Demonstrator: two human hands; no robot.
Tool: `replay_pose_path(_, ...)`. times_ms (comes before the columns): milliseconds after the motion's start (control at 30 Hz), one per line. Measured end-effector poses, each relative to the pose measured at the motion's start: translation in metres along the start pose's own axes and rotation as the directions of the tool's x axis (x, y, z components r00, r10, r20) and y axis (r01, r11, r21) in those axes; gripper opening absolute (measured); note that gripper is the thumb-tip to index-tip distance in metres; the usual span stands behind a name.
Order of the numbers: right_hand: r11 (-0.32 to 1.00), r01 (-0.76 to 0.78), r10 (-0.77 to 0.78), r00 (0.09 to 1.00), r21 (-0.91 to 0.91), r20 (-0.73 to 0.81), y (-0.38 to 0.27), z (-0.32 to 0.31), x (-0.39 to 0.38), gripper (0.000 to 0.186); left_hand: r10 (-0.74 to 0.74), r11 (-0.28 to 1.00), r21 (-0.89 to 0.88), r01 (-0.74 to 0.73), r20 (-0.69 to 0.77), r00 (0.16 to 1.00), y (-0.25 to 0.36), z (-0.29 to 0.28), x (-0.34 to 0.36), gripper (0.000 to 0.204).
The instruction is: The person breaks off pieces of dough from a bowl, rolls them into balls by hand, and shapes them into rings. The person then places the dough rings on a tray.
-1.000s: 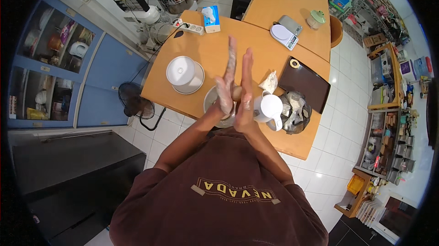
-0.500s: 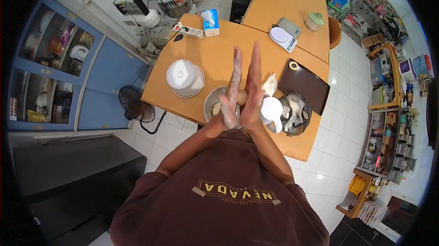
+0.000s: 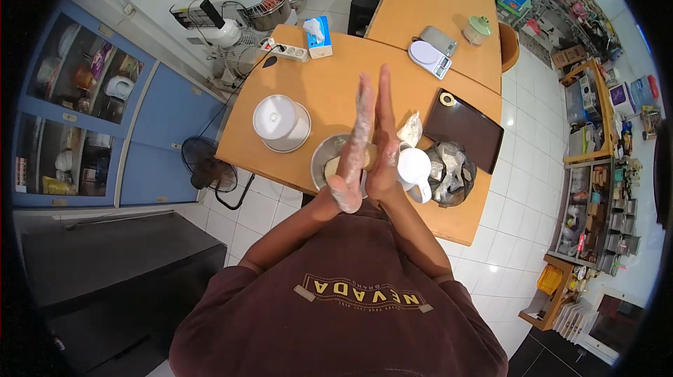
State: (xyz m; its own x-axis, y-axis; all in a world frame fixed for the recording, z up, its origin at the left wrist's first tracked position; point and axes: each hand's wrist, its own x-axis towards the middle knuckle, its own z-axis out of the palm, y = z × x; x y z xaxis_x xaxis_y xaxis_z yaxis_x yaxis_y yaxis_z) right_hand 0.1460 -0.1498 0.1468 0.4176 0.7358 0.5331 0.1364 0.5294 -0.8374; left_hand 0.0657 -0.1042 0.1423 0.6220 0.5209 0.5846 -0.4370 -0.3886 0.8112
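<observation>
My left hand (image 3: 354, 149) and my right hand (image 3: 383, 145) face each other palm to palm above the table's near edge, with fingers stretched out straight. Pale, floury residue coats both, thickest on the left. A small tan dough ball (image 3: 369, 157) shows between the palms, mostly hidden by them. Beneath and to the left of my hands stands a metal bowl (image 3: 317, 160), holding a pale piece of dough (image 3: 331, 166). A white lidded jug (image 3: 415, 165) is close to the right of my right hand.
A dark baking tray (image 3: 466, 131) with a tape roll (image 3: 447, 99) lies right, beside a plastic bag (image 3: 451, 173) and a crumpled white bag (image 3: 411, 130). A white round container (image 3: 276, 117) stands left. Farther back are a kitchen scale (image 3: 429, 58), tissue box (image 3: 318, 37) and power strip (image 3: 289, 51).
My left hand has slid toward me along the right one, its fingertips tilting slightly. The dough ball between the palms has shifted a little nearer and is more covered.
</observation>
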Motion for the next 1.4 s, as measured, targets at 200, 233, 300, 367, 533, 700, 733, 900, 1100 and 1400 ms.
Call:
replay_pose_path(200, 0.994, 0.074, -0.061, 0.985, -0.081, 0.162, 0.011, -0.002, -0.022, 0.104, -0.287, 0.958, -0.064, 0.281, -0.122, 0.950, -0.006, -0.008, 0.009, 0.135)
replay_pose_path(233, 0.976, 0.165, -0.130, 0.966, -0.146, 0.222, 0.006, -0.003, -0.018, 0.104, -0.287, 0.958, -0.064, 0.281, -0.120, 0.950, -0.009, -0.007, 0.007, 0.135)
replay_pose_path(300, 0.986, 0.149, -0.137, 0.978, -0.073, 0.155, -0.002, -0.001, -0.005, 0.102, -0.059, 0.998, 0.006, 0.059, 0.008, 0.998, -0.014, -0.003, 0.001, 0.137)
replay_pose_path(367, 0.992, 0.122, -0.122, 0.993, -0.029, 0.001, -0.017, -0.001, 0.003, 0.114, -0.082, 0.997, -0.003, 0.082, 0.034, 0.996, 0.005, 0.006, 0.001, 0.135)
replay_pose_path(533, 0.995, 0.072, -0.066, 0.994, -0.070, 0.088, 0.010, 0.001, -0.016, 0.114, -0.097, 0.994, -0.059, 0.093, -0.059, 0.994, 0.007, 0.000, 0.013, 0.134)
replay_pose_path(700, 0.993, 0.099, -0.100, 0.995, 0.071, 0.022, -0.019, 0.007, 0.002, 0.114, -0.040, 0.998, 0.053, 0.039, 0.023, 0.999, -0.026, -0.004, 0.000, 0.130)
replay_pose_path(733, 0.991, 0.108, -0.108, 0.994, 0.080, -0.009, -0.020, 0.002, 0.007, 0.114, -0.026, 0.998, 0.059, 0.021, 0.072, 0.997, -0.015, 0.002, 0.001, 0.130)
replay_pose_path(900, 0.984, 0.154, -0.150, 0.987, -0.084, 0.055, 0.030, -0.008, -0.020, 0.104, -0.053, 0.992, -0.113, 0.048, -0.043, 0.998, 0.002, 0.004, 0.011, 0.127)
replay_pose_path(1100, 0.932, 0.322, -0.310, 0.946, -0.163, 0.098, 0.024, -0.001, -0.008, 0.099, 0.223, 0.966, 0.112, -0.231, 0.083, 0.971, -0.041, -0.018, 0.012, 0.113)
replay_pose_path(1400, 0.972, 0.213, -0.197, 0.970, -0.101, 0.144, 0.012, 0.003, -0.018, 0.097, -0.147, 0.968, -0.228, 0.107, -0.166, 0.975, -0.007, -0.010, 0.009, 0.120)
